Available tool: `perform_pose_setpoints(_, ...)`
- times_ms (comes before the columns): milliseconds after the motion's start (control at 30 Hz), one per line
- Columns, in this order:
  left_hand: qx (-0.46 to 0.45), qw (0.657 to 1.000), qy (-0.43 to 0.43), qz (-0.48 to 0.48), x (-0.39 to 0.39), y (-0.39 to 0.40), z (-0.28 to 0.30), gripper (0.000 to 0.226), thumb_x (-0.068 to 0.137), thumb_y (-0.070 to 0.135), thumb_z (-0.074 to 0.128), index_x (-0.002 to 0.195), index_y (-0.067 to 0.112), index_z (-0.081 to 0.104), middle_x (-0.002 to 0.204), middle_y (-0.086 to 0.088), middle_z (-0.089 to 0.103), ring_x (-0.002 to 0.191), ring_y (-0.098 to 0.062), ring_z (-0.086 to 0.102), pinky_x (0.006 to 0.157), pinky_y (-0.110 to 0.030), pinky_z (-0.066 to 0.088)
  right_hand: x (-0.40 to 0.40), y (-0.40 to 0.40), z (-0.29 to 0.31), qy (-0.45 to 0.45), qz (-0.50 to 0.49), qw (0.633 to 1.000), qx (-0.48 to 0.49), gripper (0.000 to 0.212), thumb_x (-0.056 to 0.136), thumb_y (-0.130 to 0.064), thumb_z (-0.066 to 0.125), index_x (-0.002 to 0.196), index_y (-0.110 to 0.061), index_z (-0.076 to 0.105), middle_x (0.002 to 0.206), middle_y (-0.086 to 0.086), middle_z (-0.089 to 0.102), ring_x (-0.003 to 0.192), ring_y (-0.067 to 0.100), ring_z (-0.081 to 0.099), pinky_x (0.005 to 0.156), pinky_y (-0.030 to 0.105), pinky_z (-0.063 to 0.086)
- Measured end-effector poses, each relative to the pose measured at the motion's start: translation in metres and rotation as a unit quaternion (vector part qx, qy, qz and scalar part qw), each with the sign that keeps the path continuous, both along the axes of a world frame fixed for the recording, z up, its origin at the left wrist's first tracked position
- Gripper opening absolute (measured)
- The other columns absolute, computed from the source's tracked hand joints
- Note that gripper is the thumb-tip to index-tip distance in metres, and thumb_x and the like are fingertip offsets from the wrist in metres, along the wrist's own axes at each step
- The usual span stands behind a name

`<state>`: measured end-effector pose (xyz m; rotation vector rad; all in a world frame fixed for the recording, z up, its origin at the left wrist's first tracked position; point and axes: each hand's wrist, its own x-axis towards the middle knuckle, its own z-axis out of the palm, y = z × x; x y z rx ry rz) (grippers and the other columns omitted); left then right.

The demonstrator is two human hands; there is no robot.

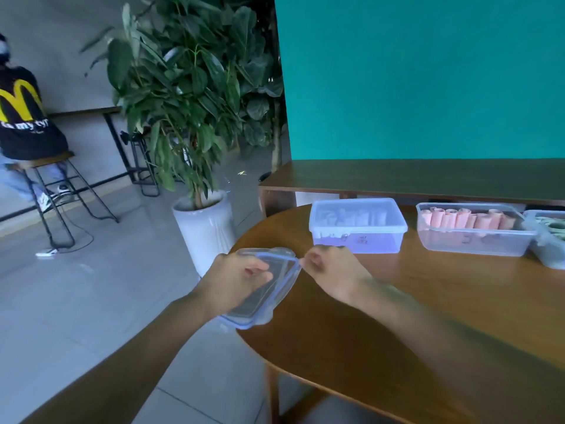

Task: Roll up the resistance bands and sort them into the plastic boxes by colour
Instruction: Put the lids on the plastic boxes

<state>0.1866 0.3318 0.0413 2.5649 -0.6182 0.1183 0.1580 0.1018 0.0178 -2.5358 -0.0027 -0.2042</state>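
My left hand [235, 278] grips a clear plastic lid with a blue rim [275, 293] at the table's left edge; the lid is tilted and partly overhangs the edge. My right hand [328, 272] has curled fingers at the lid's far right corner; whether it pinches the rim I cannot tell. Behind it stands a closed clear box [357, 226] with pale rolled bands inside. To its right an open box [474, 231] holds several pink rolled bands [467, 218]. A third box [550, 237] with greenish bands is cut off at the right edge.
The round wooden table [412, 316] drops off to floor on the left. A white pot with a large plant [204, 221] stands beside the table. A wooden bench [412, 175] and green wall sit behind. A person sits on a stool [46, 185] far left.
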Motion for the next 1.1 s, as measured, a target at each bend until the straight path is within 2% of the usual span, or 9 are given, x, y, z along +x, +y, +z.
perform_pose_setpoints(133,-0.008,0.996,0.078,-0.032,-0.038,0.030,-0.008,0.020,0.077,0.042,0.083,0.088,0.026,0.078,0.084,0.015,0.071,0.080,0.000,0.064,0.077,-0.023,0.054,-0.006,0.028,-0.015,0.029,0.019,0.999,0.017,0.033,0.101,-0.044,0.053,0.117,-0.020,0.069,0.111,0.001,0.071,0.101,0.020,0.067,0.090,0.035,0.055)
perform_pose_setpoints(367,0.152,0.981,-0.071,-0.099,-0.045,0.056,-0.026,0.031,0.081,0.039,0.080,0.109,0.027,0.075,0.107,0.013,0.071,0.097,-0.006,0.060,0.089,-0.024,0.050,-0.017,0.039,-0.024,0.049,0.029,0.998,0.017,0.034,0.102,-0.047,0.051,0.124,-0.025,0.064,0.115,-0.001,0.070,0.095,0.016,0.063,0.083,0.026,0.048)
perform_pose_setpoints(533,0.181,0.969,-0.117,-0.122,-0.037,0.054,-0.033,0.026,0.087,0.038,0.075,0.111,0.027,0.075,0.105,0.012,0.070,0.098,-0.006,0.061,0.089,-0.021,0.049,-0.027,0.034,-0.017,0.043,0.031,0.998,0.027,0.034,0.101,-0.046,0.052,0.127,-0.027,0.064,0.117,-0.001,0.069,0.105,0.015,0.065,0.089,0.027,0.050)
perform_pose_setpoints(633,0.192,0.961,-0.151,-0.132,-0.036,0.051,-0.034,0.017,0.087,0.037,0.075,0.100,0.027,0.077,0.096,0.011,0.071,0.092,-0.009,0.062,0.082,-0.023,0.049,-0.032,0.028,-0.014,0.039,0.030,0.999,0.022,0.037,0.100,-0.049,0.053,0.130,-0.028,0.061,0.119,-0.002,0.068,0.107,0.015,0.064,0.095,0.031,0.052)
perform_pose_setpoints(733,0.167,0.952,-0.220,-0.132,-0.034,0.051,-0.030,0.007,0.082,0.031,0.078,0.084,0.026,0.074,0.079,0.010,0.068,0.079,-0.014,0.063,0.067,-0.028,0.053,-0.037,0.019,-0.012,0.027,0.018,0.999,0.016,0.044,0.100,-0.049,0.054,0.136,-0.025,0.057,0.121,-0.003,0.066,0.111,0.015,0.063,0.096,0.029,0.049)
perform_pose_setpoints(833,0.111,0.950,-0.265,-0.125,-0.034,0.047,-0.014,0.006,0.082,0.025,0.079,0.083,0.023,0.073,0.078,0.006,0.066,0.077,-0.018,0.063,0.063,-0.032,0.054,-0.042,0.008,-0.003,-0.005,0.005,1.000,0.024,0.045,0.099,-0.048,0.056,0.137,-0.023,0.056,0.121,-0.004,0.065,0.112,0.013,0.062,0.096,0.027,0.049)
perform_pose_setpoints(933,0.039,0.947,-0.297,-0.117,-0.036,0.038,0.009,0.010,0.079,0.019,0.082,0.086,0.021,0.075,0.082,0.009,0.067,0.080,-0.014,0.062,0.065,-0.032,0.055,-0.045,-0.003,0.010,-0.035,-0.001,0.999,0.031,0.042,0.099,-0.045,0.057,0.134,-0.022,0.057,0.113,-0.006,0.063,0.099,0.011,0.060,0.089,0.025,0.046)
perform_pose_setpoints(1000,0.011,0.945,-0.306,-0.114,-0.042,0.026,0.027,0.008,0.083,0.020,0.079,0.086,0.023,0.073,0.085,0.014,0.067,0.083,-0.010,0.060,0.069,-0.032,0.055,-0.049,-0.015,0.020,-0.063,-0.013,0.997,0.043,0.045,0.098,-0.043,0.058,0.138,-0.023,0.054,0.120,-0.005,0.061,0.094,0.009,0.058,0.086,0.022,0.044)
perform_pose_setpoints(1100,-0.025,0.941,-0.319,-0.110,-0.051,0.003,0.055,0.004,0.088,0.025,0.076,0.088,0.027,0.072,0.086,0.018,0.067,0.085,0.000,0.058,0.074,-0.028,0.052,-0.061,-0.039,0.036,-0.106,-0.029,0.991,0.073,0.052,0.098,-0.042,0.061,0.146,-0.024,0.048,0.134,-0.003,0.054,0.102,0.011,0.060,0.089,0.021,0.044)
